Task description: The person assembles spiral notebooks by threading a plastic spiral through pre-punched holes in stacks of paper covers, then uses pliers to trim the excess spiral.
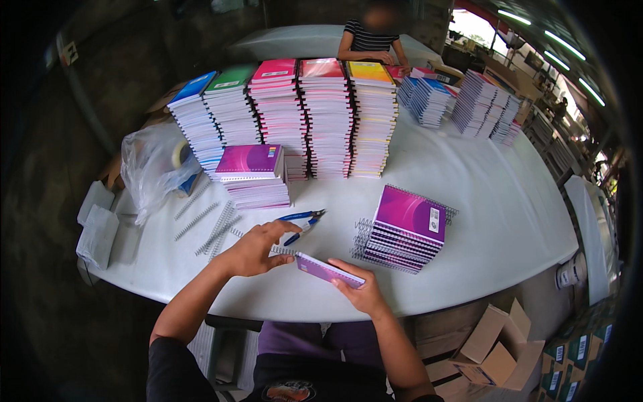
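Observation:
My right hand point(358, 288) is closed on the right end of a small purple notebook point(328, 269), tilted above the table's near edge. From the notebook's upper left corner a silver spiral wire point(282, 250) runs out toward my left hand point(258, 249). The left thumb lies beside this wire, while the index finger is stretched out well apart from it; the other fingers are partly hidden. Just beyond the left fingertips lie blue-handled cutting pliers point(301, 224). On the right stands a stack of purple notebooks point(408, 228) with loose wire ends sticking out at its sides.
Several loose spiral wires point(216, 228) lie left of the pliers. A purple-topped book stack point(251, 177) stands before tall stacks of coloured notebooks point(325, 120). A plastic bag point(151, 167) sits at left. Across the table is another person point(372, 40). An open cardboard box point(499, 345) is below right.

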A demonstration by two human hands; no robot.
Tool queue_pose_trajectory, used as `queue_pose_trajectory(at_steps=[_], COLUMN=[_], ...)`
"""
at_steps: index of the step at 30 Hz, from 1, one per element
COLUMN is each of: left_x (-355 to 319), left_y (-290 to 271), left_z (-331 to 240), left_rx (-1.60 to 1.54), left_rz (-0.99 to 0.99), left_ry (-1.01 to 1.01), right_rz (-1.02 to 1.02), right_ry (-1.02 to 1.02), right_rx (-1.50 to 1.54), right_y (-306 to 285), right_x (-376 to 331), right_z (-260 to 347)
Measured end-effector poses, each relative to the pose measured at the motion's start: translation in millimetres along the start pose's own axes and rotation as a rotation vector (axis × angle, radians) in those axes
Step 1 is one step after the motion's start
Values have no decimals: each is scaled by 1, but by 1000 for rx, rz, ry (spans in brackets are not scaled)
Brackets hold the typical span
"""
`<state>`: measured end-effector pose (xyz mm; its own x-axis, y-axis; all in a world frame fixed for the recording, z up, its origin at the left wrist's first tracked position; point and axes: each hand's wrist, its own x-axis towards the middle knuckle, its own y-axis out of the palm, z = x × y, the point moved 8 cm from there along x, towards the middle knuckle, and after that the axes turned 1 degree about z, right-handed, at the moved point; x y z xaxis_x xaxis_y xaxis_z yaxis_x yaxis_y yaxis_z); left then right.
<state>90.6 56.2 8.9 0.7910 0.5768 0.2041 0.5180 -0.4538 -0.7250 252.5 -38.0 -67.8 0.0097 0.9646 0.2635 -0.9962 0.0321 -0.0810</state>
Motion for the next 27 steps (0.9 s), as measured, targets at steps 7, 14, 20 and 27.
queue_pose_trajectory(at_steps=[7,14,20,27], left_x=[9,19,7,-89], left_y=[7,24,36,122], left_z=[-24,-44,-37,-3], left_rx=[499,772,781,852], left_rz=[138,231,389,65], left_ry=[34,151,32,137], right_rz=[9,-6,137,17], right_ry=[-17,-54,-38,-74], right_rx=[-71,-71,-92,-89], right_y=[5,-1,10,15], right_x=[1,-8,-7,-39], right_z=[-6,-14,-9,-1])
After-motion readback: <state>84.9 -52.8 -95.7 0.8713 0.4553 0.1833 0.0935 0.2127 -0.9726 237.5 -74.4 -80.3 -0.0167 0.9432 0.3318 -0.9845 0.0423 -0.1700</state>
